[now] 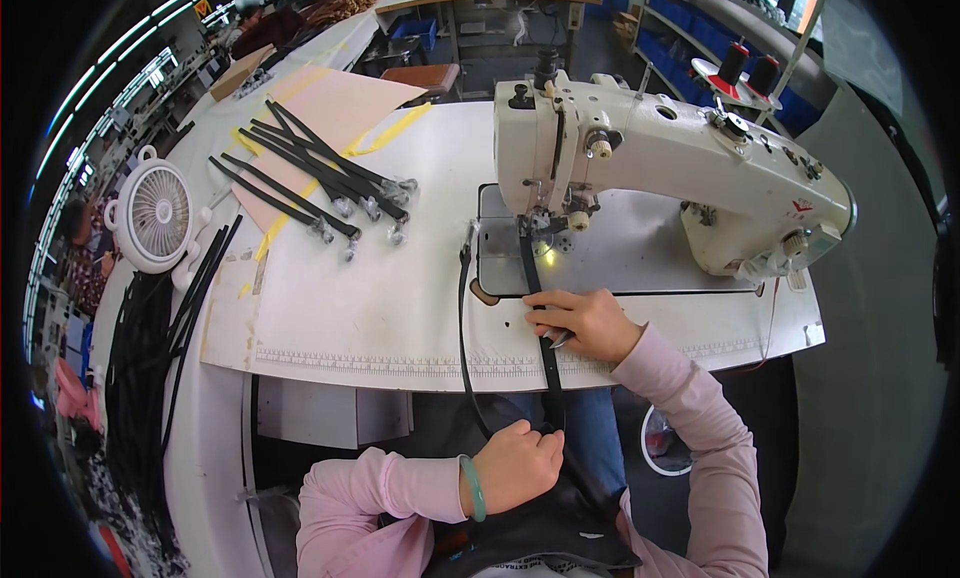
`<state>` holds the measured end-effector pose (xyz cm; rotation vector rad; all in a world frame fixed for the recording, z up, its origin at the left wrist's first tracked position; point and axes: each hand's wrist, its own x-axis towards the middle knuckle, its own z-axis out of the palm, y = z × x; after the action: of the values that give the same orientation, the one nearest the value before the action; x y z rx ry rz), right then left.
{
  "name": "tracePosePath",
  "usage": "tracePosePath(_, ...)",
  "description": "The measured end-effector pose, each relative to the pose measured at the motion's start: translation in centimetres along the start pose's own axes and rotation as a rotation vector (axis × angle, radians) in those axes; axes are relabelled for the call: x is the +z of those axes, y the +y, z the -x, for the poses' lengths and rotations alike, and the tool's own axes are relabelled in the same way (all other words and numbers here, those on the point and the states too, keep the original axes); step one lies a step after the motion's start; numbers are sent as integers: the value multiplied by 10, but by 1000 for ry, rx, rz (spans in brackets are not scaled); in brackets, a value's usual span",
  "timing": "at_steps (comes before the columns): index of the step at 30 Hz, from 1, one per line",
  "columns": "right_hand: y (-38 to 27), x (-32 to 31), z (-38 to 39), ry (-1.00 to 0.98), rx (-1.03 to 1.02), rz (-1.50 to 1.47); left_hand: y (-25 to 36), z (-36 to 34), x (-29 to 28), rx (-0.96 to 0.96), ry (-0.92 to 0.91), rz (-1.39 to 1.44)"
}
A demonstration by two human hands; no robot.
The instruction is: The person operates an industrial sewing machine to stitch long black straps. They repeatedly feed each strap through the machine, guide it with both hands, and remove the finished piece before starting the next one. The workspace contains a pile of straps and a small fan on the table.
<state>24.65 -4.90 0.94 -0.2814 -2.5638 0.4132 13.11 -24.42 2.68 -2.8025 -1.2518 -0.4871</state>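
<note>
A long black strap point(531, 268) runs from under the presser foot of a white sewing machine point(650, 138) toward me over the table edge. My right hand point(588, 324) lies on the strap in front of the needle plate, its fingers curled over it. A small metal tool point(562, 339) shows under those fingers; its kind is mostly hidden. Nearer my lap, my left hand point(515, 466) is closed round the strap below the table edge. Another length of strap point(462, 318) loops up left of the plate, ending in a shiny, wrapped-looking piece point(471, 233).
Several black straps with clear-wrapped ends point(320, 178) lie on pinkish card point(335, 106) at the left. Farther left are a white fan point(158, 213) and a bundle of black straps point(138, 368). Thread cones point(735, 63) stand behind the machine. A person point(262, 26) sits far back.
</note>
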Motion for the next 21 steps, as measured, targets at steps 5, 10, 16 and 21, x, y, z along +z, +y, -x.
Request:
tracePosePath(5, 1, 1, 0, 20, -63, 7, 29, 28, 22, -58, -106, 168)
tracePosePath(10, -4, -5, 2, -23, -149, -52, 31, 43, 79, -426, -96, 706)
tracePosePath(16, -5, -4, 3, -62, -179, -66, 33, 46, 107, -974, 67, 1675)
tracePosePath(21, -6, -4, 4, -71, -190, -71, 15, 46, 81, -707, 380, 830)
